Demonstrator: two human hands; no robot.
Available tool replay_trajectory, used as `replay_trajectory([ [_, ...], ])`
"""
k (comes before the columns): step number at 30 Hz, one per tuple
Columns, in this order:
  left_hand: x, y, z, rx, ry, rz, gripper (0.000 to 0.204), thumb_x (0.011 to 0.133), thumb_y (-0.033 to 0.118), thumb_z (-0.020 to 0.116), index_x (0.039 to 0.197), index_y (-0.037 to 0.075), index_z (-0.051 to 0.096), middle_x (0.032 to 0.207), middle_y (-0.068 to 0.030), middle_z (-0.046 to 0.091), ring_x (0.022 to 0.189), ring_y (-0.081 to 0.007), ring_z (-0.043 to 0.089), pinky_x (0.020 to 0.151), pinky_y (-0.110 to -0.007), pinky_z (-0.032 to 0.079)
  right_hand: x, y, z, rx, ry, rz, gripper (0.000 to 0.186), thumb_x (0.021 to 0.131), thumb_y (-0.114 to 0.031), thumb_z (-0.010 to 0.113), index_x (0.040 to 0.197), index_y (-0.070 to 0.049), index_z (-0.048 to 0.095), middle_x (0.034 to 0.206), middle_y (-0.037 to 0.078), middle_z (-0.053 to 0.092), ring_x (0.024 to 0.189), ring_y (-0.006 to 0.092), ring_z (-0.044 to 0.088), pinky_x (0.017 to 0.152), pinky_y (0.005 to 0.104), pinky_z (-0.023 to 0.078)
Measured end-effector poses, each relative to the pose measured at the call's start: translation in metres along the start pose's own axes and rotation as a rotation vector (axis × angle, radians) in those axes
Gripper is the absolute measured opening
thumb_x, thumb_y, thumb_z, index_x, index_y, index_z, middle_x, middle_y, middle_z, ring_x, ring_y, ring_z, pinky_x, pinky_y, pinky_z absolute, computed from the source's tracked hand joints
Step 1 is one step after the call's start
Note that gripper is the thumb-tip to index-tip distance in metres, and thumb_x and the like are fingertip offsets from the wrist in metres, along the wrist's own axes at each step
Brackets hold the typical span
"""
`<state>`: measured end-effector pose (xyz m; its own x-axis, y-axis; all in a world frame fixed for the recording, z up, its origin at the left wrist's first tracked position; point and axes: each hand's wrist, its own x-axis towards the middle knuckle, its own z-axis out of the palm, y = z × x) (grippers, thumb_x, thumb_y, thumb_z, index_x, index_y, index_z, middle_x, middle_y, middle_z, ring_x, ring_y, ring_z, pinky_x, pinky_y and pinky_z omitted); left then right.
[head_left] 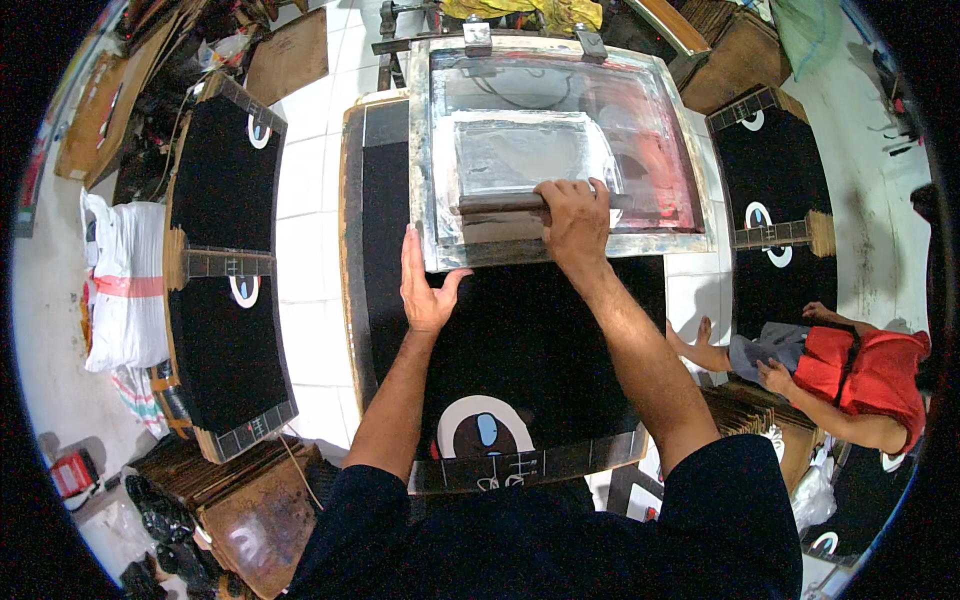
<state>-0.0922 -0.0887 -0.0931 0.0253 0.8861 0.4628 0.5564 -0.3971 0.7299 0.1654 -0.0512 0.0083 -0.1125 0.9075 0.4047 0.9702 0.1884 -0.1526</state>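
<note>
A screen-printing frame (424, 150), paint-smeared with a pale rectangular area and red stains on its mesh, lies over a black printing board (520, 330). My right hand (578, 225) is closed around a long dark squeegee (500, 203), which lies crosswise on the lower part of the mesh. At the frame's lower left corner, my left hand (430, 290) rests against the edge with fingers stretched out and thumb spread. On the near end of the black cloth shows a printed eye shape (487, 432) in white, brown and blue. What lies under the screen is mostly hidden.
Metal hinge clamps (478, 38) hold the frame's far edge. Black-covered boards with printed eyes stand at left (225, 270) and right (780, 200). Another person in red (870, 375) is at the right. Stacked brown boards (250, 510) and a white sack (125, 285) sit at left.
</note>
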Motion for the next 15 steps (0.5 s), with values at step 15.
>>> replay_trajectory([
  [15, 0.001, 0.003, -0.001, 0.046, -0.025, 0.015, 0.103, 0.080, 0.031, 0.089, 0.155, -0.009, 0.031, 0.155, -0.0355, 0.039, 0.144, -0.0479, 0.043, 0.118, -0.051, 0.040, 0.052, 0.043, 0.025, 0.109, -0.113, -0.115, 0.043, 0.076, -0.018, 0.085, 0.115, -0.011, 0.068, 0.106, 0.009, 0.071, 0.105, 0.0311, 0.064, 0.090, 0.0503, 0.044],
])
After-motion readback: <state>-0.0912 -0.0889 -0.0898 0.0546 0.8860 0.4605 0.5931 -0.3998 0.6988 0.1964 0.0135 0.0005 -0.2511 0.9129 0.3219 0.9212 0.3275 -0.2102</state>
